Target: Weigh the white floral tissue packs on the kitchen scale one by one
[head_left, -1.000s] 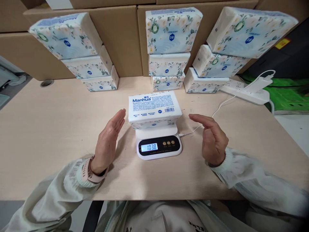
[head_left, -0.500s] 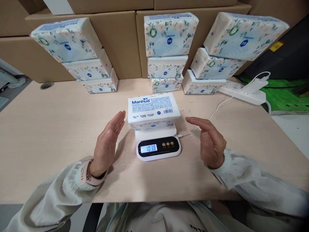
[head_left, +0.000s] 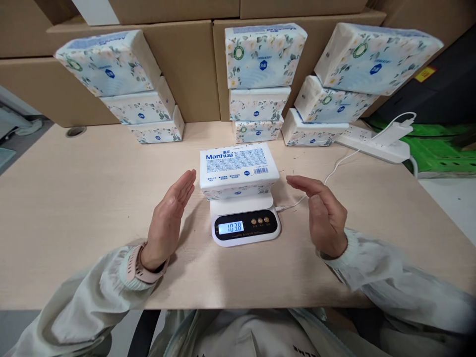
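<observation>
A: Pack (head_left: 239, 167) sits on scale (head_left: 244, 223), mid-table, centred. Left hand (head_left: 169, 218) and right hand (head_left: 323, 213) flat, fingers spread apart from it, holding nothing, one each side.

B: Good. I'd keep both hands clear so nothing loads the platform. Writing?

A: Pack top says "Manhua", barcode right. Display reads 103.8.

Bare table (head_left: 92, 198) both sides; tissue stacks (head_left: 260, 84) behind.

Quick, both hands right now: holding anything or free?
Left hand: open and flat, holding nothing, just left of the tissue pack on the scale.
Right hand: open, holding nothing, just right of the pack.
</observation>
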Demonstrator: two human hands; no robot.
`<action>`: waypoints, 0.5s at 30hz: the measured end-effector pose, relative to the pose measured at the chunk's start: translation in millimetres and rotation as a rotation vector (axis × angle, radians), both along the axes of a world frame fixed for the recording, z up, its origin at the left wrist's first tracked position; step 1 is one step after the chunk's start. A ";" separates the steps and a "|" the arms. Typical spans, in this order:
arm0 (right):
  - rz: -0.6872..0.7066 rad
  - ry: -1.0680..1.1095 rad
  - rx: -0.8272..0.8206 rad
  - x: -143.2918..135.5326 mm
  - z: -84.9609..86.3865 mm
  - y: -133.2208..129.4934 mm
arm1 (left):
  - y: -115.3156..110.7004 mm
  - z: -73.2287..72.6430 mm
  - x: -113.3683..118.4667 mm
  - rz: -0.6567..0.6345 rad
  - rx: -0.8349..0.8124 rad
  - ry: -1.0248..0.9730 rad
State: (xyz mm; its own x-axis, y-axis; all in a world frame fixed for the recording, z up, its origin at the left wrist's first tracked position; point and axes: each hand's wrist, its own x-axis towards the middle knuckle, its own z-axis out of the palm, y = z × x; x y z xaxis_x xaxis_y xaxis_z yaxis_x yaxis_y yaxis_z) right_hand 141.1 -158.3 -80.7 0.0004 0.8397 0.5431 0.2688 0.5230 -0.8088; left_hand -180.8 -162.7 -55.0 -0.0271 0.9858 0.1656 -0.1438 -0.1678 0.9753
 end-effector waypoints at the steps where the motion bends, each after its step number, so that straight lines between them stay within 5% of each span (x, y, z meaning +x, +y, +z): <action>1: 0.006 0.017 -0.013 -0.9 0.9 1.4 | 0.0 -0.4 -0.1 -0.004 -0.003 -0.007; 11: 0.069 -0.031 -0.136 -3.9 12.6 11.6 | 0.7 0.8 -0.2 -0.005 -0.026 -0.018; 15: 0.245 -0.170 -0.299 -13.9 23.1 16.3 | 5.1 10.0 4.3 -0.118 -0.037 0.015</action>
State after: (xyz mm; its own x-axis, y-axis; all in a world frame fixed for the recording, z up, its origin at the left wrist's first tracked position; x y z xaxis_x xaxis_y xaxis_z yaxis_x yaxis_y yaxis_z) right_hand 127.2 -142.0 -57.6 -0.2878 0.9243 0.2507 0.3080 0.3371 -0.8897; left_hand -176.5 -157.6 -44.9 0.0917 0.9874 0.1290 -0.1455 -0.1149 0.9827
